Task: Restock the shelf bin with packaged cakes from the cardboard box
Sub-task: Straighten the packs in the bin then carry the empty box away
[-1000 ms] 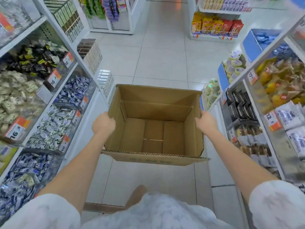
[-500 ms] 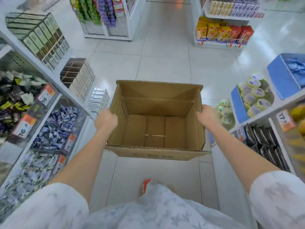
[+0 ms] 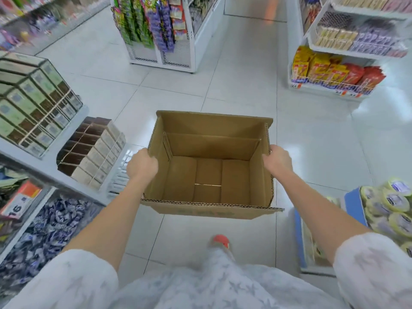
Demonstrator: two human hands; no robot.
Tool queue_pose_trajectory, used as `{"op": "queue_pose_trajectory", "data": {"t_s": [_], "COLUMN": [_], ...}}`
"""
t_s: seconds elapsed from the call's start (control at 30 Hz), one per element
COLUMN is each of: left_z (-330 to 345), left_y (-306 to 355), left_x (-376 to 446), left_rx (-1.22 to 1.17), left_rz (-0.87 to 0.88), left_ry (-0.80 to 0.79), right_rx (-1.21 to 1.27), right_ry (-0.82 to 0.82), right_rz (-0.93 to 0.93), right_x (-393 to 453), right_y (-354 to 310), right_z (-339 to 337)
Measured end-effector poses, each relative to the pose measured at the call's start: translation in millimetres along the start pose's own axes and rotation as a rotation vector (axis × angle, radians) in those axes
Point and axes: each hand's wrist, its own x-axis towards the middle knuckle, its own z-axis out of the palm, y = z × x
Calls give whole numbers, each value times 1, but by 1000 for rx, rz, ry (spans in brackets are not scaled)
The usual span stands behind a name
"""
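Observation:
An open brown cardboard box (image 3: 209, 210) hangs in front of me at waist height, and its inside shows only bare cardboard. My left hand (image 3: 141, 165) grips the box's left wall near the rim. My right hand (image 3: 276, 161) grips the right wall the same way. No packaged cakes are visible in the box. A clear shelf bin (image 3: 46, 221) of blue-and-white wrapped sweets sits low on the left shelving.
Left shelving (image 3: 53, 172) carries stacked green boxes (image 3: 33, 103) and brown-and-cream boxes (image 3: 93, 152). At the right are blue bins of round lidded cups (image 3: 392, 208). Ahead stand a rack of hanging snack bags (image 3: 153, 25) and a shelf of yellow and red packs (image 3: 334, 72). White tiled floor runs between them.
I have walked forward along the aisle carrying the box. The side shelves slid back past me and the racks ahead came closer. Both hands kept their grip.

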Motion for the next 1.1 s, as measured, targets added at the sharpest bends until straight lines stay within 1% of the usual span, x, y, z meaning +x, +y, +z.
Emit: {"op": "queue_pose_trajectory", "data": {"t_s": [0.23,0.37,0.6,0.73,0.83,1.0,1.1], "left_z": [0,-3,-17,-28,-34,-36,-29], "left_y": [65,97,134,142,144,127,114], "left_x": [115,192,334,404,442,512,556], "left_rx": [-47,0,-5,-49,-90,-154,-177], "left_rz": [-109,-135,-231,-280,-342,-478,-606], "left_ry": [38,52,93,124,142,189,210], "right_rx": [-59,-55,-65,-91,-114,-149,-188], "right_ry": [-30,-48,-102,-98,-130,-234,-329], "right_rz": [-135,-155,-213,-273,-335,-445,-532], "right_x": [157,240,379,446,491,571,619], "right_y": [-67,-106,-206,-274,-319,-403,-458], "right_z": [0,15,51,65,82,130,173]}}
